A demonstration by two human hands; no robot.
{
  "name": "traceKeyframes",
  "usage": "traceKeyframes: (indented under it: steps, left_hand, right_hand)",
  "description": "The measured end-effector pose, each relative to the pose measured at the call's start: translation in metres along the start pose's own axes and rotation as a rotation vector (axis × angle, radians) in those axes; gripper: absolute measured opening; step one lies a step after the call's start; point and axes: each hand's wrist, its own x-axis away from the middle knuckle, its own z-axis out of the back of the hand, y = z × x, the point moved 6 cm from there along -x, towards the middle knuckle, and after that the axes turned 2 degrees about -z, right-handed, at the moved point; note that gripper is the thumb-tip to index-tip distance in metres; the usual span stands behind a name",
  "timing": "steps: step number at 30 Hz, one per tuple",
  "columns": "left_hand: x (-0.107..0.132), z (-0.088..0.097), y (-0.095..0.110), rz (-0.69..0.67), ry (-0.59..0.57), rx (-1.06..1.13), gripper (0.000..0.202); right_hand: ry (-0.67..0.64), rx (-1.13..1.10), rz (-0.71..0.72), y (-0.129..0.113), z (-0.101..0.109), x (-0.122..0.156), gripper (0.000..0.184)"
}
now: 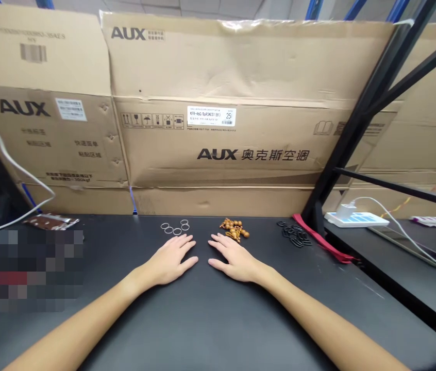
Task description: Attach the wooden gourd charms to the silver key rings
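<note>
My left hand [172,260] lies flat on the black table [202,314], palm down with the fingers apart, holding nothing. Just beyond its fingertips are several thin silver rings [177,231]. My right hand [235,259] rests the same way, fingers spread, a short gap from the left. Past its fingertips sits a small pile of brown wooden beads [234,228], partly hidden behind the fingers. Farther to the right lies a heap of black rings or bands [296,234], which neither hand touches.
Cardboard boxes [218,175] stand along the back edge. A red strap [322,241] lies near the black metal frame [357,123] at right. Beyond it are a white power strip [355,220] and a tablet-like device [411,246]. A brown packet [50,221] lies back left; a blurred patch covers the left side.
</note>
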Motion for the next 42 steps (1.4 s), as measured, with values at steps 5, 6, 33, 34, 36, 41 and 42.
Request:
traceKeyframes:
  steps: [5, 6, 33, 34, 36, 41, 42]
  left_hand:
    - [0.001, 0.002, 0.004, -0.017, 0.023, 0.016, 0.053]
    - [0.002, 0.003, 0.005, -0.016, 0.033, 0.009, 0.052]
    - [0.001, 0.013, 0.022, -0.081, 0.094, -0.025, 0.026]
    - [0.001, 0.013, 0.023, -0.089, 0.093, -0.025, 0.026]
    - [0.0, 0.014, 0.024, -0.088, 0.083, -0.043, 0.026]
    - [-0.001, 0.014, 0.025, -0.07, 0.056, -0.088, 0.023]
    - [-0.001, 0.013, 0.024, -0.077, 0.057, -0.077, 0.023]
  right_hand:
    - [0.099, -0.024, 0.09, -0.004, 0.002, 0.001, 0.05]
    - [0.12, -0.029, 0.11, -0.005, 0.003, 0.001, 0.046]
    - [0.329, -0.126, 0.158, -0.005, 0.01, -0.001, 0.03]
    - [0.321, -0.117, 0.163, -0.007, 0.01, -0.001, 0.03]
    - [0.301, -0.084, 0.164, -0.011, 0.009, 0.0, 0.03]
    - [0.278, -0.055, 0.15, -0.013, 0.009, -0.001, 0.02]
    - [0.279, -0.064, 0.145, -0.013, 0.009, -0.001, 0.019]
